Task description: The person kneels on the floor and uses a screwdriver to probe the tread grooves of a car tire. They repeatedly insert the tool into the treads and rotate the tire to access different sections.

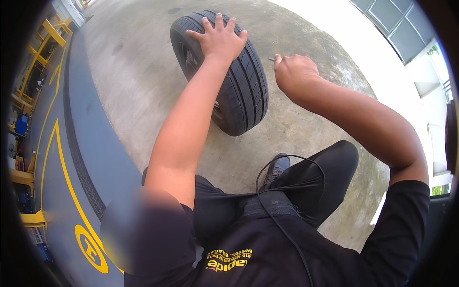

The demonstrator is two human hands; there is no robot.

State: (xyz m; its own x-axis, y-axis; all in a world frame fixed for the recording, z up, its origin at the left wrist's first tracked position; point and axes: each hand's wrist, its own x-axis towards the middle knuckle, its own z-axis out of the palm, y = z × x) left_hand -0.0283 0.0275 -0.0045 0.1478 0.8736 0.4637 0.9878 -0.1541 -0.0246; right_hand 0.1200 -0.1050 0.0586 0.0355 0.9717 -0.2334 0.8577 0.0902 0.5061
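A black tyre (246, 91) with a grooved tread stands upright on its edge in front of me, and part of its wheel rim (191, 60) shows on the left side. My left hand (221, 40) rests on top of the tread with its fingers spread wide. Just right of the tyre and apart from it, my right hand (297, 71) is closed. A small dark tip (271, 59) pokes out by its thumb; the rest of that item is hidden in the fist, so its kind cannot be told.
The tyre stands on a stained concrete floor (129, 71). To the left lies a blue-grey painted floor (91, 129) with yellow lines and a dark grating strip (76, 143). Yellow racks (40, 52) line the far left. A black cable (287, 222) loops across my lap.
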